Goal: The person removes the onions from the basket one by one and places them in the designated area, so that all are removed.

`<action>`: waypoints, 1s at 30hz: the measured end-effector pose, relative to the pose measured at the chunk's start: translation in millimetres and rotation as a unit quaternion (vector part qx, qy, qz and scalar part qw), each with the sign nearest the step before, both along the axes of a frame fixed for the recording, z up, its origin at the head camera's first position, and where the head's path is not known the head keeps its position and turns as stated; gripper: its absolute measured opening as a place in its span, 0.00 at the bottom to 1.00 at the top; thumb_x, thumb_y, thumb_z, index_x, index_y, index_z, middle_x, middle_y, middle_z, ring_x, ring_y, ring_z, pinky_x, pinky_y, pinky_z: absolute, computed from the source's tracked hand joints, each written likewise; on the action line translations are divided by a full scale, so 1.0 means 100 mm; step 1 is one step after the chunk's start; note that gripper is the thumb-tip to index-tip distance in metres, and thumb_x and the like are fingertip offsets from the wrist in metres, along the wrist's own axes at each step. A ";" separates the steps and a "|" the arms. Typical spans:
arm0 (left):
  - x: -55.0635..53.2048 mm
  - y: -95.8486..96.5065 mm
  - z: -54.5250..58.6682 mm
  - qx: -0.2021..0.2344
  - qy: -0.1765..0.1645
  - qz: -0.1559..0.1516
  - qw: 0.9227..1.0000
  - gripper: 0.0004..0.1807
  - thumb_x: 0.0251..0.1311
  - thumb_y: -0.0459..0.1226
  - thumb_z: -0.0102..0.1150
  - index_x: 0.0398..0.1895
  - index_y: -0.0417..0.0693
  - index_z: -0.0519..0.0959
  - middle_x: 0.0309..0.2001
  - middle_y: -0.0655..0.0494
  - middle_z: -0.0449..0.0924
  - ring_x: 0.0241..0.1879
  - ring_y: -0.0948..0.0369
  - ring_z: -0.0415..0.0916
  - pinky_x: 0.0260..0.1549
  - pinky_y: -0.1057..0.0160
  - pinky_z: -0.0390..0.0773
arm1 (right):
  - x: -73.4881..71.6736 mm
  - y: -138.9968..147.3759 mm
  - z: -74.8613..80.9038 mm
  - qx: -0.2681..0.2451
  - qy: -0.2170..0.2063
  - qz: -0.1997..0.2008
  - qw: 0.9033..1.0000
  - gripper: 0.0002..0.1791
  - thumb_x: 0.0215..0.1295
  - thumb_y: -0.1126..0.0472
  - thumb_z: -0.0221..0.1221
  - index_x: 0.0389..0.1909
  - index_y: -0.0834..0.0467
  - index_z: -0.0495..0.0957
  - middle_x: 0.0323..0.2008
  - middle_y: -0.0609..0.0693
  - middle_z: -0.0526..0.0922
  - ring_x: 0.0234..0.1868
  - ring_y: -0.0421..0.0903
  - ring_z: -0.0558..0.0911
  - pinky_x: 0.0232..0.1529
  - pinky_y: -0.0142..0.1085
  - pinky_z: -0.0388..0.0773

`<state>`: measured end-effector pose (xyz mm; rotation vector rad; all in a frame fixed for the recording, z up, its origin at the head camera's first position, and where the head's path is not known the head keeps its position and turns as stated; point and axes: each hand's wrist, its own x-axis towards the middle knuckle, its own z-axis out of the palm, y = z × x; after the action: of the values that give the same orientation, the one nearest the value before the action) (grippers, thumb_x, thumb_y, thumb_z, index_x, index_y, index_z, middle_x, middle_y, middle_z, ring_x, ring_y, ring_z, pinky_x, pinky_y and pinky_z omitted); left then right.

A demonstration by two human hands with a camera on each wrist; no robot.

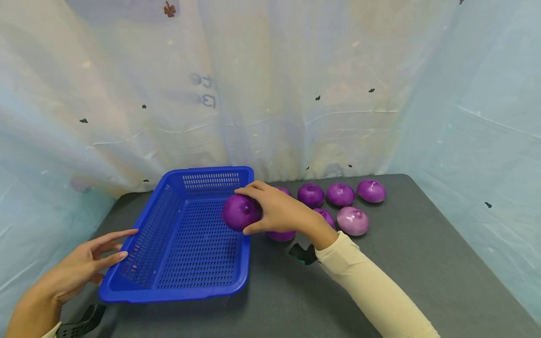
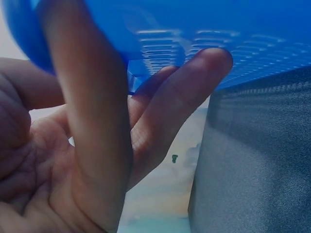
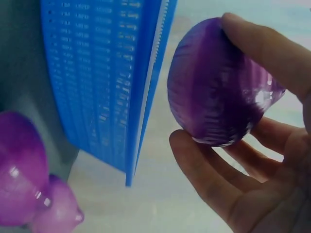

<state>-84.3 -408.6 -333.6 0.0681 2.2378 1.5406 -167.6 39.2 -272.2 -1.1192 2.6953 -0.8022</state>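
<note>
My right hand point(image 1: 279, 209) grips a dark purple onion point(image 1: 241, 212) above the right rim of a blue plastic basket point(image 1: 177, 296). In the right wrist view, thumb and fingers hold the glossy onion point(image 3: 218, 87) from opposite sides, apart from the basket wall point(image 3: 92, 73). At the basket's left side, my left hand point(image 1: 80, 263) holds the rim lightly, one finger over it and the thumb by the outer wall. Its other fingers lie against the basket's outside in the left wrist view. The basket's slotted floor shows bare.
Several more onions point(image 1: 340, 194) stand in loose rows right of the basket, one a paler pink onion point(image 1: 352, 221); my right hand partly hides some. A dark grey table point(image 1: 405, 263) lies under everything. Pale plastic sheeting point(image 1: 270, 84) hangs behind and at both sides.
</note>
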 end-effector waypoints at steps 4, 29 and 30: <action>0.00 0.00 0.01 0.005 -0.001 -0.001 1.000 0.28 0.78 0.37 0.44 0.68 0.85 0.63 0.47 0.73 0.80 0.41 0.52 0.87 0.33 0.43 0.85 | 0.08 0.22 -0.03 -0.026 -0.001 -0.020 0.999 0.47 0.52 0.47 0.75 0.73 0.48 0.65 0.65 0.48 0.69 0.63 0.47 0.75 0.61 0.45 0.77; 0.01 0.01 -0.04 -0.026 -0.015 0.030 0.999 0.27 0.77 0.41 0.47 0.72 0.82 0.60 0.46 0.73 0.79 0.42 0.51 0.86 0.36 0.42 0.85 | 0.13 1.16 -0.16 -0.089 -0.005 -0.111 0.990 0.46 0.51 0.50 0.76 0.71 0.43 0.66 0.69 0.45 0.64 0.63 0.49 0.75 0.57 0.51 0.79; 0.00 0.02 -0.04 -0.027 -0.014 0.031 0.999 0.27 0.77 0.42 0.47 0.72 0.81 0.60 0.46 0.72 0.79 0.42 0.50 0.86 0.36 0.42 0.85 | 0.12 1.19 -0.15 -0.087 -0.003 -0.112 0.990 0.46 0.52 0.50 0.76 0.72 0.43 0.65 0.69 0.45 0.64 0.62 0.49 0.75 0.57 0.51 0.79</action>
<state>-83.9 -406.3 -337.6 -0.0396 2.2768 1.5023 -155.3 158.6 -287.4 -0.8505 2.8257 -1.0896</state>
